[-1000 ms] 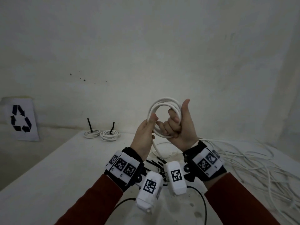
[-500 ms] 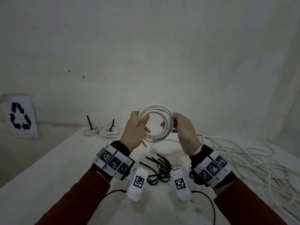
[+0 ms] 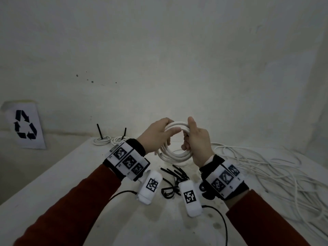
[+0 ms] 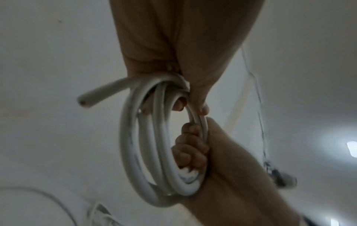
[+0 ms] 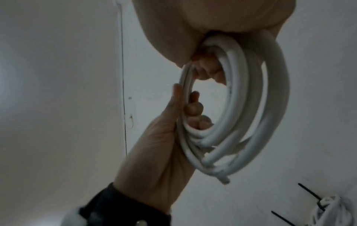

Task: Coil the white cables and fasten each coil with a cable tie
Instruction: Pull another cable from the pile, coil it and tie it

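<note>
A white cable coil [image 3: 174,155] of several loops hangs upright above the table between my hands. My left hand [image 3: 164,129] grips its upper left arc, thumb over the strands. My right hand [image 3: 195,137] grips the upper right arc, thumb up and fingers curled through the ring. In the left wrist view the coil [image 4: 152,145] shows one cut free end [image 4: 100,94] sticking out by my left hand [image 4: 193,99], with my right hand [image 4: 193,148] below. In the right wrist view the coil [image 5: 237,107] runs from my right hand [image 5: 208,68] to my left hand [image 5: 189,110]. Black cable ties [image 3: 174,176] lie on the table under the coil.
Two tied coils [image 3: 110,140] with upright black tie tails sit at the table's far left corner. A tangle of loose white cables [image 3: 269,167] covers the right side of the table [image 3: 53,183]. A recycling sign [image 3: 25,125] leans on the wall at left.
My right hand has dropped from a raised thumb-up grip. The coil has come down and both hands have closed in on its top arc.
</note>
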### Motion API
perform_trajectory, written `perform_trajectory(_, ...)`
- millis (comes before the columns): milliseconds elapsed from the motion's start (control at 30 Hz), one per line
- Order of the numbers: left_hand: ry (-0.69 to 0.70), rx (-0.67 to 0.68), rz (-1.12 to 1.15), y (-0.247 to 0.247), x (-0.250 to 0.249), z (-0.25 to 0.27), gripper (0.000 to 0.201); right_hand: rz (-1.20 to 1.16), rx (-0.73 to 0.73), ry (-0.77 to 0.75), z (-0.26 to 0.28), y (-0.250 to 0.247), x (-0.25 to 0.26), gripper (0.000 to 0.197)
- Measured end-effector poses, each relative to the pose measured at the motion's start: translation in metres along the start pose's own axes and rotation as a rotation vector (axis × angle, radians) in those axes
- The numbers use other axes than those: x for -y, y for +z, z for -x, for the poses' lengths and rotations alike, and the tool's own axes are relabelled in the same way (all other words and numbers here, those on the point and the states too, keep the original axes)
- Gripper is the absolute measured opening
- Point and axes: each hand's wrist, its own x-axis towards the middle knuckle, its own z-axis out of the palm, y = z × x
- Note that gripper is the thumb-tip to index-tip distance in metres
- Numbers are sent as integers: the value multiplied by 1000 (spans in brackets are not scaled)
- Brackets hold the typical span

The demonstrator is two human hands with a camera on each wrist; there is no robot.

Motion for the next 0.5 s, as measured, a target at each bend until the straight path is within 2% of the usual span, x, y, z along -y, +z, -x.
perform_trajectory(67, -87, -28, 321, 5, 1, 1, 19, -93, -64, 38, -1, 3, 0, 53)
perform_trajectory(133, -137, -33, 519, 12, 3, 1, 24, -117, -124, 24, -3, 5, -2, 53)
perform_trajectory(267, -202, -46, 630, 18, 10, -2, 44, -143, -191, 19, -3, 7, -10, 51)
perform_trajectory(400, -288, 67, 835, 23, 26, 5, 43, -171, -234, 72, -3, 2, -20, 52)
perform_trajectory(433, -301, 62, 880, 26, 29, 8, 42, -160, -238, 84, -2, 1, -23, 52)
perform_trajectory(500, -314, -32, 867, 33, 32, 11, 43, -134, -237, 110, 1, 2, -30, 53)
